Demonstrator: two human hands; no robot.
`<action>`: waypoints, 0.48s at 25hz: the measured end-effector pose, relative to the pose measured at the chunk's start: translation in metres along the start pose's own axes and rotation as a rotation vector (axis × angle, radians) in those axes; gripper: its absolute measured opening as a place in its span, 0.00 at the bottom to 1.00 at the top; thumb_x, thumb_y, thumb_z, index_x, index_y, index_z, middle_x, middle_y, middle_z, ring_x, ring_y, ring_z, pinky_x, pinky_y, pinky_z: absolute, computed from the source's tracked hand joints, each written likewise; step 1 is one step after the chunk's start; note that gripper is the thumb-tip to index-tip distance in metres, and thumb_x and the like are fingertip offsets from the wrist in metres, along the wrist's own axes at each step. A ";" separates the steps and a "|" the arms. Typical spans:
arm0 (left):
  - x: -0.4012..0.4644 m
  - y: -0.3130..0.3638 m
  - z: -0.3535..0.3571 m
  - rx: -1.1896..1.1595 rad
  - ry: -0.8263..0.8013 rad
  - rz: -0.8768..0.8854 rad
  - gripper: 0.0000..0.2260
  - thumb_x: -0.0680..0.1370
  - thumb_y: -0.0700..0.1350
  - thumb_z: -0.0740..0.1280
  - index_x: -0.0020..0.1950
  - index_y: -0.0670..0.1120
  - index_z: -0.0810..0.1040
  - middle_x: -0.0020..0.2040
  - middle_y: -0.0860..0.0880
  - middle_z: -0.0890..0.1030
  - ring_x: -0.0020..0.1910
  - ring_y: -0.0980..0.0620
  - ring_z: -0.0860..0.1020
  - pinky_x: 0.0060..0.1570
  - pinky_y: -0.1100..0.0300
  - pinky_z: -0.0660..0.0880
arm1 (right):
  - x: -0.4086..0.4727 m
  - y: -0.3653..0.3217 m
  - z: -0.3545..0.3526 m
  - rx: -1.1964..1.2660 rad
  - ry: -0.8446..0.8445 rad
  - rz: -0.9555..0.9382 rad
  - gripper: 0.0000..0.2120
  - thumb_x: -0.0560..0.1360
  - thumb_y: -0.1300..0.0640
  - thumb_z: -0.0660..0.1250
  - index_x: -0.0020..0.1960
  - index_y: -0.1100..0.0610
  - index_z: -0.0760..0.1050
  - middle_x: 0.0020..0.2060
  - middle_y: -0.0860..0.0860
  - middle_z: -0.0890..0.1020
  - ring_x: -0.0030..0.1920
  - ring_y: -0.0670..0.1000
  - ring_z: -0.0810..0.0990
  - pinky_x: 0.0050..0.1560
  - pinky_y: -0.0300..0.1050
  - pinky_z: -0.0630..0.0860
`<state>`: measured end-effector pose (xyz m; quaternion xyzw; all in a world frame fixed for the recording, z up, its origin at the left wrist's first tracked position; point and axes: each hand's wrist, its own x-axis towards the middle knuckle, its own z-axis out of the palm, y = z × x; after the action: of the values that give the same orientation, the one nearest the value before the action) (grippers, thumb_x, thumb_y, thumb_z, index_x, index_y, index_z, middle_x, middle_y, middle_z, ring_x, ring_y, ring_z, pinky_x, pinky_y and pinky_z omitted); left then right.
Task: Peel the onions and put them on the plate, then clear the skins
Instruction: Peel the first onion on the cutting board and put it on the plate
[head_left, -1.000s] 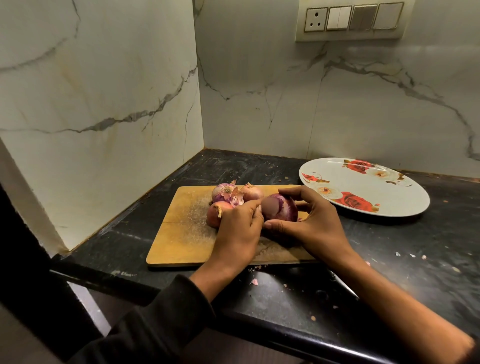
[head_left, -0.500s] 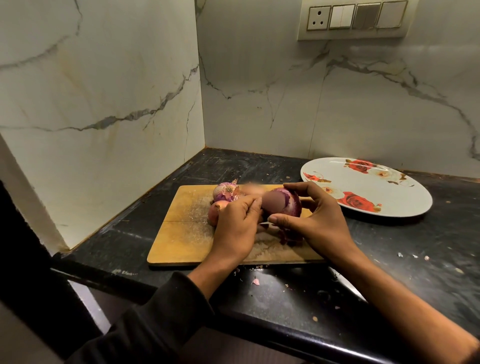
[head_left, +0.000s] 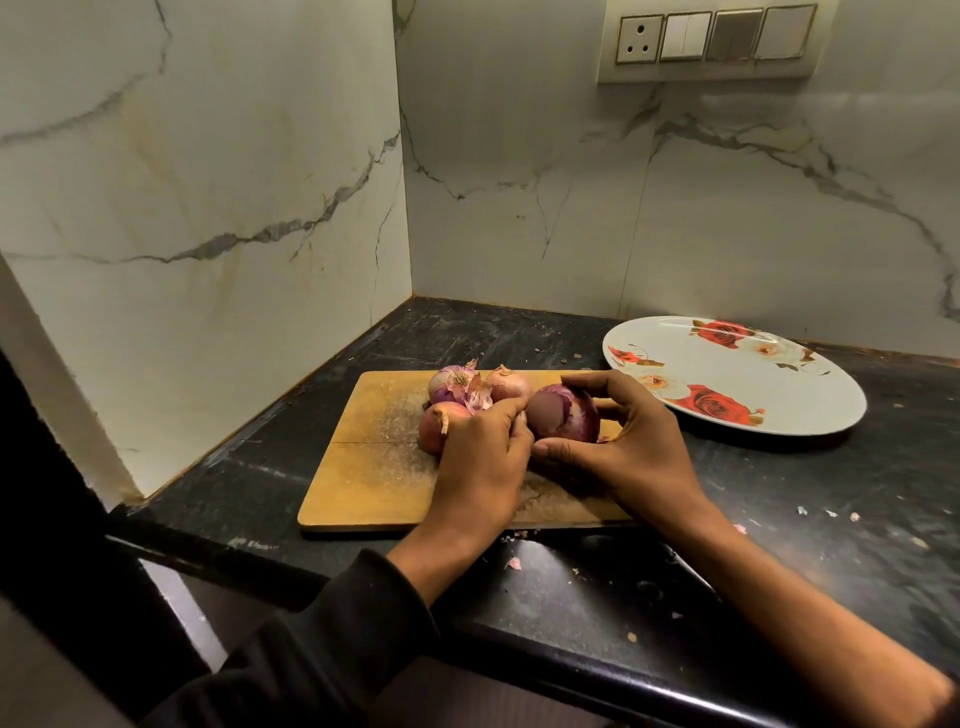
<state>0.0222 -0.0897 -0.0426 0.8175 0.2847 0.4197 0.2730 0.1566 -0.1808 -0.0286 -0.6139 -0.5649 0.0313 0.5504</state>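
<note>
Two bare hands and forearms in view, no rings, watch or gloves. Left hand (head_left: 480, 470): wrist bare, forearm covered from just behind the wrist by a dark, near-black sleeve (head_left: 332, 644) of soft, loose fabric, bunched at the cuff. Right hand (head_left: 631, 457): forearm bare all the way to the frame's near right corner.

White marble-look wall panels (head_left: 208, 156) with grey veins meet in a corner. A black stone countertop (head_left: 779, 545) runs below. A switch plate (head_left: 711, 39) sits high on the back wall.
</note>
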 end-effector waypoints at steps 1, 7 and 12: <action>0.000 0.000 -0.001 0.012 0.019 0.005 0.12 0.82 0.39 0.62 0.61 0.44 0.83 0.49 0.47 0.85 0.46 0.54 0.82 0.49 0.55 0.79 | 0.000 -0.001 -0.001 -0.006 -0.005 -0.003 0.30 0.58 0.41 0.80 0.58 0.42 0.76 0.54 0.38 0.79 0.55 0.36 0.78 0.53 0.32 0.76; 0.000 0.003 -0.001 -0.104 0.059 -0.010 0.13 0.83 0.41 0.63 0.65 0.44 0.80 0.56 0.48 0.85 0.54 0.56 0.82 0.55 0.58 0.80 | 0.001 -0.001 0.000 0.032 0.030 0.046 0.32 0.57 0.41 0.80 0.59 0.46 0.77 0.52 0.38 0.81 0.53 0.38 0.80 0.55 0.44 0.81; 0.000 0.000 -0.001 -0.166 0.046 -0.045 0.11 0.82 0.41 0.64 0.62 0.44 0.82 0.51 0.48 0.85 0.49 0.53 0.83 0.48 0.49 0.82 | 0.001 -0.004 0.001 -0.005 0.042 -0.004 0.30 0.58 0.42 0.79 0.59 0.45 0.76 0.53 0.37 0.79 0.55 0.36 0.78 0.56 0.39 0.79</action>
<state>0.0211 -0.0892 -0.0424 0.7755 0.2738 0.4543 0.3425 0.1537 -0.1806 -0.0262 -0.6146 -0.5546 0.0155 0.5607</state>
